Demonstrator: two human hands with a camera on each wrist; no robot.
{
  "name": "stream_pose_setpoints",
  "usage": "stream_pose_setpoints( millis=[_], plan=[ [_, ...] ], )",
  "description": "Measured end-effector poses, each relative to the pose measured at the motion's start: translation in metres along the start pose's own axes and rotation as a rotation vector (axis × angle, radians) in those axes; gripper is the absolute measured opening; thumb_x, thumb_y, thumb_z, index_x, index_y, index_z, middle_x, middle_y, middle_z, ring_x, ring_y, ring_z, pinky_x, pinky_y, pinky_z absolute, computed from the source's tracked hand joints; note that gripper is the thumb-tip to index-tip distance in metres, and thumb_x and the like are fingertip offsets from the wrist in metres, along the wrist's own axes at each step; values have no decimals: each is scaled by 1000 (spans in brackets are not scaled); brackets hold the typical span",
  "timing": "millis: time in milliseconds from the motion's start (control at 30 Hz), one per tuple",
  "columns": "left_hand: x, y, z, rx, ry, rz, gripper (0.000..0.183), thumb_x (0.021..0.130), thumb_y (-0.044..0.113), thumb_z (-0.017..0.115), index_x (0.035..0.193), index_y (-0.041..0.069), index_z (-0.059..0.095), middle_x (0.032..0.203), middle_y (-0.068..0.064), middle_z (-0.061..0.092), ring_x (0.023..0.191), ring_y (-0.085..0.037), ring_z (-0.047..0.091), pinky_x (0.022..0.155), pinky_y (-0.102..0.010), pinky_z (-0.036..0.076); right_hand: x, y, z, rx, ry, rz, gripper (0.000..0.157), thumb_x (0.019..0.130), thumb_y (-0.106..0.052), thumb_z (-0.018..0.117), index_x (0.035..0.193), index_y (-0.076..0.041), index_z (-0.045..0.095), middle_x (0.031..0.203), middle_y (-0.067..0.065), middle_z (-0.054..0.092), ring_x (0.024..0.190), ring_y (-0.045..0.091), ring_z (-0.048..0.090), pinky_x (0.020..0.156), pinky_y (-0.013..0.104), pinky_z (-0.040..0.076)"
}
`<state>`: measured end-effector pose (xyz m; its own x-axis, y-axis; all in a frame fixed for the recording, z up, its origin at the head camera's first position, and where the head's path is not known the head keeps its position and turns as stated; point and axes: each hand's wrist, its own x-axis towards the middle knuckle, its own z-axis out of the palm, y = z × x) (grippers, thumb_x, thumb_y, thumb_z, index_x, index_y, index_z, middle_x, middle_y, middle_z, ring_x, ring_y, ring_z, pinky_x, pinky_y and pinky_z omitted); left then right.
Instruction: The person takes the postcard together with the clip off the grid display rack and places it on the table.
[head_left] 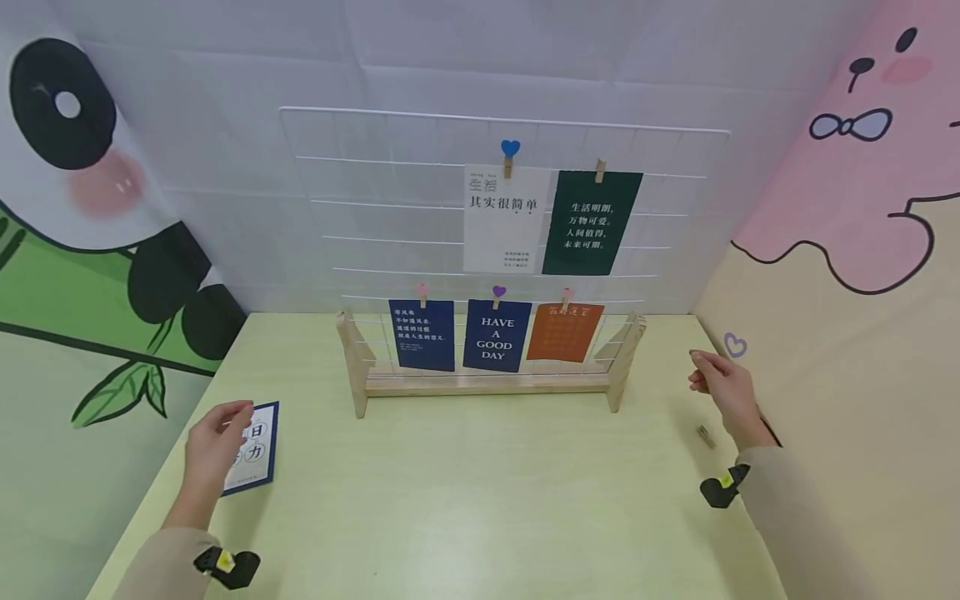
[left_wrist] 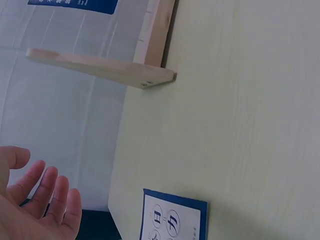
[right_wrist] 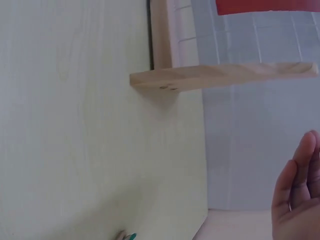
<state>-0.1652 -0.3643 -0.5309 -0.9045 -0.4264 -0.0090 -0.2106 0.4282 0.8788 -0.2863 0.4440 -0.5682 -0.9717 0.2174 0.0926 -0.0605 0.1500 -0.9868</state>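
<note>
My left hand [head_left: 217, 442] hovers at the left, overlapping a blue-bordered card [head_left: 262, 467] on the table and hiding part of it. Its fingers are loosely bent and nothing shows in them; the left wrist view has the fingers [left_wrist: 45, 195] apart from the thumb. At the right, my right hand [head_left: 727, 392] is raised, its fingers loosely curled with nothing visible in them. Below it a small wooden clothespin [head_left: 706, 436] lies on the table. Between the hands stands a white wire grid [head_left: 397, 200] in a wooden base [head_left: 487, 385].
Clothespins hold a white card [head_left: 498, 237] and a green card [head_left: 592, 225] on the upper grid. Lower down hang two blue cards, one reading HAVE A GOOD DAY [head_left: 495, 335], and an orange card [head_left: 565, 333]. Cartoon-printed walls flank the pale table [head_left: 465, 500].
</note>
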Motion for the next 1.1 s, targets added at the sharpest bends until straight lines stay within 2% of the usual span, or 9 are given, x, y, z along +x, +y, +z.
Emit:
stream_pose_setpoints(
  millis=[100,200,233,333,433,600,633,767,1100],
  plan=[
    [-24,48,2,-56,-35,26,46,87,41,50,118,7,53,109,-11,53,90,-17,51,65,-21,46,7,-9,7,37,-2,-6,40,82,-34,61,115,-11,59,76,6,61,60,13,59,56,24,51],
    [-39,80,6,-62,-61,57,47,88,40,48,118,5,52,112,-13,52,93,-18,50,70,-22,46,-21,-76,34,103,-72,23,35,85,-29,59,114,-11,60,74,5,59,61,14,58,59,23,50],
    [-37,78,8,-129,-72,84,42,88,35,52,117,5,53,110,-12,54,92,-17,51,69,-21,46,-34,-102,45,136,-88,27,32,85,-27,59,112,-9,61,72,5,59,61,14,57,60,23,50],
    [-41,91,13,-121,-95,129,45,87,40,51,116,6,53,110,-10,53,94,-17,52,73,-21,46,-71,-168,76,190,-125,13,22,86,-23,57,104,-11,64,69,3,56,59,11,54,59,20,49],
    [-41,93,18,-196,-126,193,40,86,36,54,114,7,55,107,-9,55,92,-16,52,72,-19,47,-88,-199,95,255,-126,15,12,86,-18,57,93,-14,66,65,2,56,56,9,54,56,18,48],
    [-61,126,24,-127,-135,225,42,90,34,48,116,2,51,110,-13,53,90,-9,50,71,-12,44,-87,-209,112,305,-142,-5,12,87,-13,56,94,-9,66,62,2,56,55,9,53,54,19,48],
    [-68,139,25,-63,-126,219,45,91,37,45,117,0,50,111,-13,52,90,-8,50,72,-12,43,-86,-210,114,311,-148,-13,13,87,-13,56,94,-8,66,62,2,56,55,9,53,54,19,48],
    [-76,154,29,-55,-138,273,40,92,30,44,116,-2,50,106,-9,54,87,-2,50,70,-9,43,-83,-216,126,326,-175,-39,15,86,-14,58,96,-6,66,63,2,55,55,9,53,54,18,48],
    [-65,155,43,-193,-269,370,38,90,35,49,115,6,53,110,-9,54,95,-14,51,74,-17,45,-84,-245,154,203,-220,-21,46,83,-28,60,114,5,53,70,3,53,60,10,51,61,16,47]
  ],
)
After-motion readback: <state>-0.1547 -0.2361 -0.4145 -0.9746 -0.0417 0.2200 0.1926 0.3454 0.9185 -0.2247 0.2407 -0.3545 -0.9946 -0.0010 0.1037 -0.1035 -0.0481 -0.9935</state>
